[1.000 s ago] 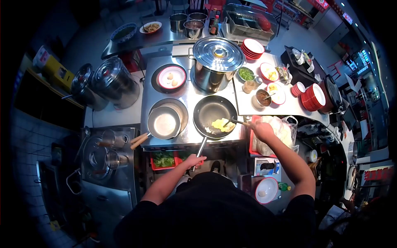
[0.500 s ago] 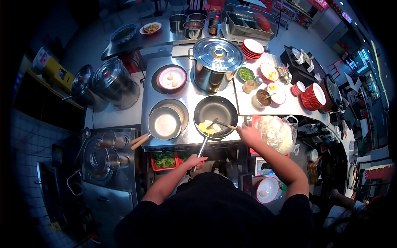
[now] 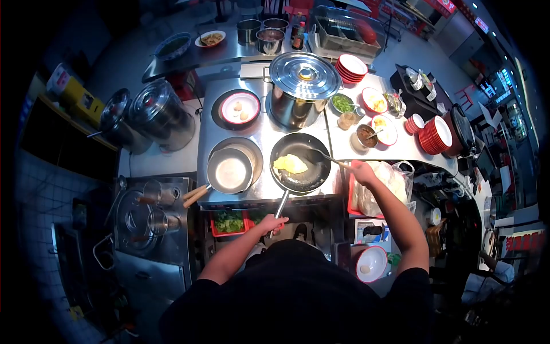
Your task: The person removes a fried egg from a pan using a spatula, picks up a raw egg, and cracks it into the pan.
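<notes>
A black frying pan (image 3: 306, 176) rests on the steel stovetop (image 3: 260, 199), with yellow egg (image 3: 290, 164) in its left half. My left hand (image 3: 272, 223) is closed around the pan's metal handle (image 3: 281, 204). From the right, my right hand (image 3: 362, 172) grips the handle of a dark spatula (image 3: 332, 159), whose blade is over the pan's right side, apart from the egg. To the left of the pan, a saucepan (image 3: 230, 170) with a wooden handle sits on a burner.
Behind the pan stands a tall lidded pot (image 3: 297, 109). A red-rimmed bowl (image 3: 240, 108) holds eggs. Right are a sauce pot (image 3: 364, 137), stacked red bowls (image 3: 432, 136) and a plastic bag (image 3: 381, 186) in a red tray. Part of another person (image 3: 492, 275) shows at lower right.
The egg has moved up and left in the pan and looks gathered together. My right hand has shifted up and right with the spatula. My left hand has stayed on the pan handle.
</notes>
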The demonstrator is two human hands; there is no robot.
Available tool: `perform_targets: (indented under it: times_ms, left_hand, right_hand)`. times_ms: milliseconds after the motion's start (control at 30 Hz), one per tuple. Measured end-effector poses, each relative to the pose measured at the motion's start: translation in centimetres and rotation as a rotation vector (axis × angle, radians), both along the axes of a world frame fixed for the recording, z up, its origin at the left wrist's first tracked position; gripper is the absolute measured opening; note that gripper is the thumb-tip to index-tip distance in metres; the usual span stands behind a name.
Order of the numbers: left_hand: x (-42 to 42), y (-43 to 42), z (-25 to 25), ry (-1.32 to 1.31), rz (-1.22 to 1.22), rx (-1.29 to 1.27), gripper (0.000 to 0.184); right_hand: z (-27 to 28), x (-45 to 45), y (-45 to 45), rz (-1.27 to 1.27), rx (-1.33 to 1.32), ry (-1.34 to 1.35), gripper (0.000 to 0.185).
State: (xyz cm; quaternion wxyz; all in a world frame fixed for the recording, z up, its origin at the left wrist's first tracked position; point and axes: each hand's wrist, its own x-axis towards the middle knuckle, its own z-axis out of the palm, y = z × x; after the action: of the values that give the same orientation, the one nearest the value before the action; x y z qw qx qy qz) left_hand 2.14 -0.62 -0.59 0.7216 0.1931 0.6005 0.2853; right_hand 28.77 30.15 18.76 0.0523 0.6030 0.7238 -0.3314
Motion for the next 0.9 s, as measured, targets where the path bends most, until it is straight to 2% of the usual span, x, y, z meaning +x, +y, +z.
perform_targets:
  times_ms: [67, 167, 267, 400, 467, 533, 900]
  left_hand:
    - [0.2, 0.0, 0.1, -0.008, 0.005, -0.003, 0.039]
    - [0.1, 0.3, -0.1, -0.024, -0.003, 0.018, 0.04]
    - [0.0, 0.1, -0.6, -0.023, -0.014, 0.008, 0.04]
    - [0.0, 0.3, -0.3, -0.016, -0.005, 0.009, 0.04]
    - [0.0, 0.1, -0.2, -0.027, 0.009, 0.007, 0.039]
    - [0.0, 0.1, -0.3, -0.062, 0.02, -0.002, 0.038]
    - [-0.6, 0.2, -0.5, 0.012, -0.01, -0.024, 0.037]
  right_hand:
    - [-1.3, 1.8, 0.9, -0.256, -0.348, 0.136, 0.028]
    - [-2.9, 2.7, 0.5, -0.473, -0.634, 0.273, 0.023]
    - [-4.5, 2.8, -0.4, -0.525, -0.733, 0.232, 0.021]
    - [-7.0, 3.4, -3.0, -0.466, -0.884, 0.216, 0.033]
    - [-10.4, 2.9, -4.3, -0.696, -1.032, 0.406, 0.039]
    - [-11.3, 1.6, -5.0, -0.772, -1.195, 0.451, 0.038]
    - [-13.5, -5.8, -4.4, -0.858, -1.238, 0.704, 0.039]
